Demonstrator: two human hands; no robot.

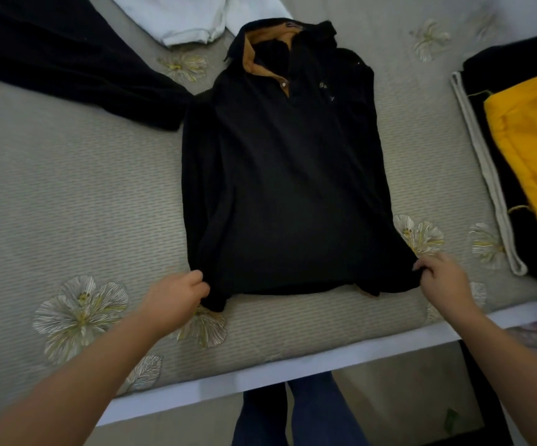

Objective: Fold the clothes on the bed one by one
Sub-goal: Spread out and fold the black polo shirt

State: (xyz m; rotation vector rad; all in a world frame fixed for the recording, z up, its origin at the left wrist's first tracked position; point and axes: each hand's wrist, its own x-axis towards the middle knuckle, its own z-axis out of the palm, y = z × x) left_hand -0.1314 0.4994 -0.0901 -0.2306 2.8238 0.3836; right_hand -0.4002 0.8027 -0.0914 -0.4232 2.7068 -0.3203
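Note:
A black collared shirt (286,175) with a tan inner collar lies flat on the grey flowered bed (83,194), collar away from me, its sides folded in. My left hand (177,296) grips the bottom left corner of its hem. My right hand (444,278) pinches the bottom right corner. A second black garment (61,59) lies spread at the far left, and a white garment (193,17) lies at the top.
At the right edge sits a stack of folded clothes: a yellow piece (534,149) on a black one (511,66), with a grey-white piece (489,185) under them. The bed's white front edge (293,368) runs below my hands; my legs stand beyond it.

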